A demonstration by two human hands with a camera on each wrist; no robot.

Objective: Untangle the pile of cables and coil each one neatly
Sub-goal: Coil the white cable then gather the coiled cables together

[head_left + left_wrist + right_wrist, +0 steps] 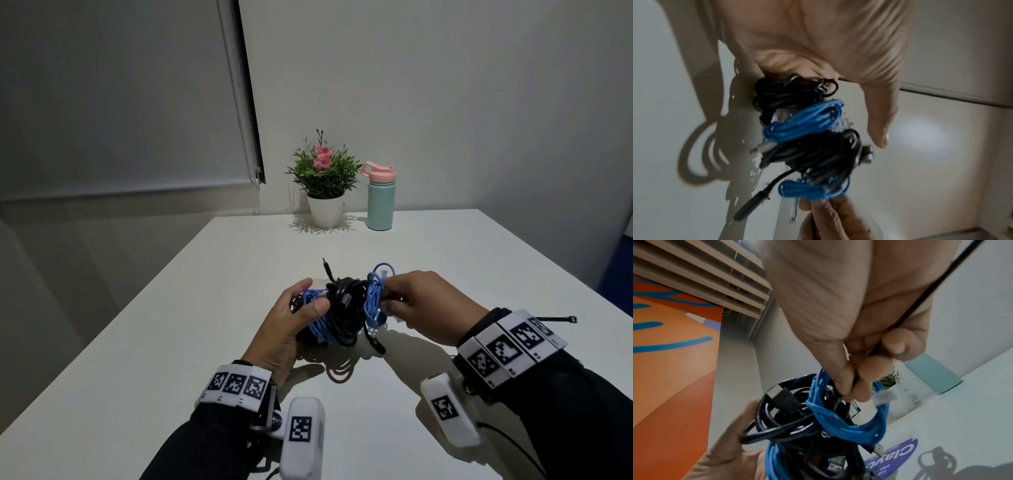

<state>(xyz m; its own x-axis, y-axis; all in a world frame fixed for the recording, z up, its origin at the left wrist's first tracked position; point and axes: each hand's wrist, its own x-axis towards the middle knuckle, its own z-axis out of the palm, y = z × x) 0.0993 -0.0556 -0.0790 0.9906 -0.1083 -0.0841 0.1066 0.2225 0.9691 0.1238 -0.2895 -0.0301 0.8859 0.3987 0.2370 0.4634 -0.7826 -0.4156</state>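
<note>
A tangled bundle of cables [342, 308] hangs just above the white table [205, 308]. It mixes black cables [809, 154] [777, 423] with a blue cable [375, 301] [803, 123] [849, 423]. My left hand [294, 318] cups the bundle's left side, fingers behind it and thumb [879, 120] in front. My right hand [418, 305] pinches strands of the blue cable at the bundle's right end, thumb and fingertips [861, 386] pressed together. A black plug [327, 269] sticks up from the top; another black plug [750, 206] dangles below.
A potted plant with pink flowers [323, 181] and a teal bottle with a pink lid [380, 198] stand at the table's far edge. The table's left edge [113, 325] runs diagonally. A window blind [120, 96] hangs at the back left.
</note>
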